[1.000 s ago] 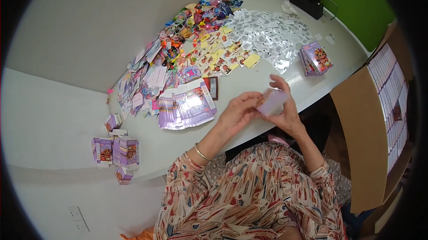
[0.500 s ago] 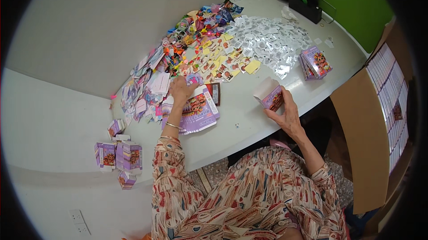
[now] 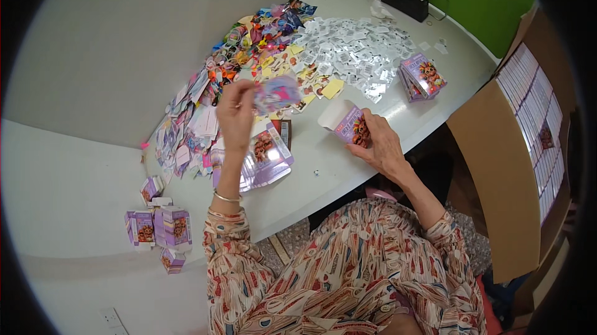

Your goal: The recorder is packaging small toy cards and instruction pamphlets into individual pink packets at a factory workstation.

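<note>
The left hand [image 3: 235, 114] is raised over the desk [image 3: 348, 167], its grip pinching a blurred, seemingly pink packet [image 3: 278, 92]. The right hand [image 3: 380, 145] clasps an open purple box [image 3: 346, 125] resting on the desk.

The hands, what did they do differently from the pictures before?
The left hand left the small purple open-topped box, reached down to the stack of flat purple cartons, then lifted away holding a blurred colourful flat packet. The right hand kept hold of the box and lowered it to the white table. The piles on the table stayed put.
</note>
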Motion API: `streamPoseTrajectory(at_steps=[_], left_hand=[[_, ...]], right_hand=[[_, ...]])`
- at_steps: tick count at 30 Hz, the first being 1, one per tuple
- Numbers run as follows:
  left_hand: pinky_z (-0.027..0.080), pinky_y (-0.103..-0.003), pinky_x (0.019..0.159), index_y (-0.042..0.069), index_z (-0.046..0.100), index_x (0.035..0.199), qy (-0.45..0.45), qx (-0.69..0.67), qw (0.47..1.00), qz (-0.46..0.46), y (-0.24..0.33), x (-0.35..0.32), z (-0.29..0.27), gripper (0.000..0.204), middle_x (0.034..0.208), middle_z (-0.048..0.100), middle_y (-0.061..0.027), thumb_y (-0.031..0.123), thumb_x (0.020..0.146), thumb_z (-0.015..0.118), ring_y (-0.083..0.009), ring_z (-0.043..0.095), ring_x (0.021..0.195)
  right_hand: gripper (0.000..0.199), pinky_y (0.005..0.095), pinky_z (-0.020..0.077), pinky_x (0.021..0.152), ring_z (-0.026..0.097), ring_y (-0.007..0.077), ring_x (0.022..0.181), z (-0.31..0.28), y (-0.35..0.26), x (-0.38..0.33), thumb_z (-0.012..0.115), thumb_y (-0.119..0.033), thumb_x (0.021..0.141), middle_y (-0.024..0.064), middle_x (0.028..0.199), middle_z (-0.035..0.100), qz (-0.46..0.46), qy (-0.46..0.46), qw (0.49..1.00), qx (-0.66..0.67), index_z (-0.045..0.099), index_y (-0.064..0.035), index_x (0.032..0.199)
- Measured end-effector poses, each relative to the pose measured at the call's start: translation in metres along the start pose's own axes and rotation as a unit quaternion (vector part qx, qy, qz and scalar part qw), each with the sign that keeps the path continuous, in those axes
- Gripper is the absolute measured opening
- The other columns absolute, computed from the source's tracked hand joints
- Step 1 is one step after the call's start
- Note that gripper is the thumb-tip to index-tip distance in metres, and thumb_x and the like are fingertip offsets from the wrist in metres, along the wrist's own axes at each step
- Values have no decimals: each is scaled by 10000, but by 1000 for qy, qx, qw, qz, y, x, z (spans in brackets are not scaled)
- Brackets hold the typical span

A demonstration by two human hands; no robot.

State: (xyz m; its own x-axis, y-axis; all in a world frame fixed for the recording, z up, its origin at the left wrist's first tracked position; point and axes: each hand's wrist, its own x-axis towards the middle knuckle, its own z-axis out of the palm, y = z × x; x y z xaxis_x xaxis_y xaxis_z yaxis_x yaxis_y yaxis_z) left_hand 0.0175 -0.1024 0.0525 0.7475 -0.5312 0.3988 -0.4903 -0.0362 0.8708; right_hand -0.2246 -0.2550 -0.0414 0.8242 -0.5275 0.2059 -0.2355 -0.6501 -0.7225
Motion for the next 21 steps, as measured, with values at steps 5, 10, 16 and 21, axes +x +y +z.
streamPoseTrajectory(at_steps=[5,10,16,21], left_hand=[[474,-247,588,20,642,959,-75,131,974,171,38,-25,36,120,912,612,-43,-38,868,589,-130,591,726],[474,-280,628,9,629,935,-176,147,956,186,17,-37,55,116,871,611,-91,-55,847,589,-192,612,720],[490,-313,642,21,619,968,-205,119,961,145,9,-61,97,128,830,626,-111,0,842,616,-229,629,725],[497,-326,668,-17,627,947,-190,111,970,100,-15,-26,109,159,882,665,-152,100,845,659,-255,640,749]], right_hand=[[835,422,478,886,551,389,1066,1,-5,0,768,-304,727,247,1173,547,-25,-9,999,-32,335,27,1358],[849,424,479,895,549,393,1083,-4,-13,0,773,-285,718,252,1184,545,-14,-43,998,-35,316,31,1360],[864,432,494,855,570,392,1024,-3,-15,-9,791,-254,679,250,1140,556,-63,-29,996,-49,325,40,1345],[795,429,501,787,586,381,935,-33,-9,-19,769,-245,692,211,1033,571,19,2,994,-104,356,60,1299]])
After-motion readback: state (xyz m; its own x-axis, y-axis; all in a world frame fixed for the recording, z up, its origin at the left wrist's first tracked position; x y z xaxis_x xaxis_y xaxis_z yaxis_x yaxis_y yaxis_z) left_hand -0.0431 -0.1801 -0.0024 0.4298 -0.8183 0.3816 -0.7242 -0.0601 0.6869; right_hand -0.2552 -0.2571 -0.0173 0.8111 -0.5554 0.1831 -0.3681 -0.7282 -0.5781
